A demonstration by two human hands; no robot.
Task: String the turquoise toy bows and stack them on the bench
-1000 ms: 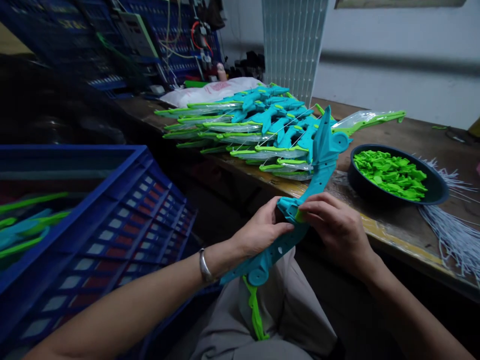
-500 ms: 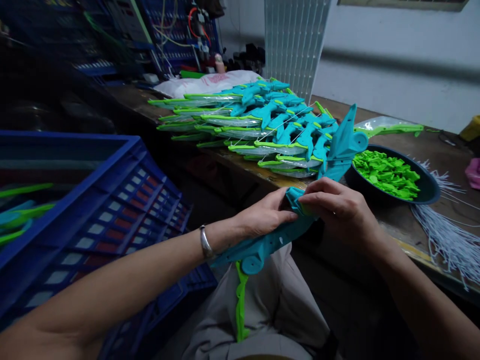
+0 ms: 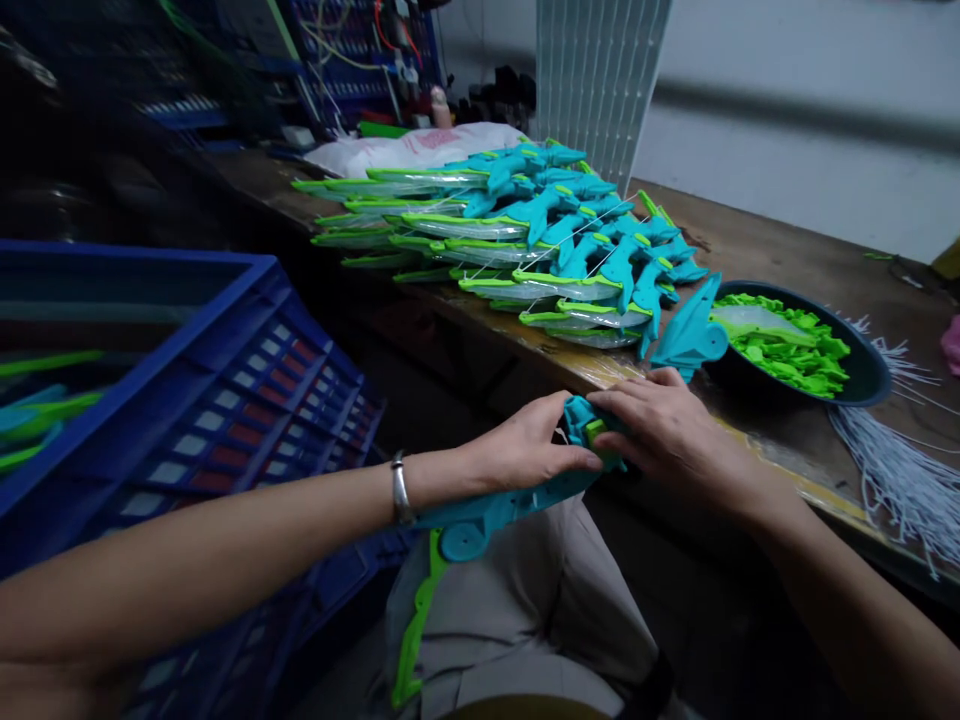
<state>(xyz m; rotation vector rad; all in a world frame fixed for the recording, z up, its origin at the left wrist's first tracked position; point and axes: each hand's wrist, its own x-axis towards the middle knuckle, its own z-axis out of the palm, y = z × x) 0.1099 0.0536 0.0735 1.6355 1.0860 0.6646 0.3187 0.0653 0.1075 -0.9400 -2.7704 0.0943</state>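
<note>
A blue toy bow (image 3: 487,510) with folding green arms lies across my lap, held in both hands. My left hand (image 3: 529,445) wraps round its blue middle from the left, thumb on top. From the right, the bent fingers of my right hand (image 3: 649,420) press on the same middle part, beside a small green piece (image 3: 595,430). One green arm (image 3: 420,625) hangs down over the trousers at the lower left. The bow's other blue end (image 3: 690,330) points up to the right, in front of a black bowl. My right palm is hidden.
Many blue and green bows (image 3: 540,230) lie stacked on the table (image 3: 765,225). The black bowl (image 3: 874,385) of green pieces stands to the right, beside white strings (image 3: 892,480). At the left is a blue crate (image 3: 247,400) with bows inside.
The bow has tilted, its upper right end and green arm coming down towards the bowl. Its lower green arm has swung left. My right hand's fingers now lie flatter over the middle.
</note>
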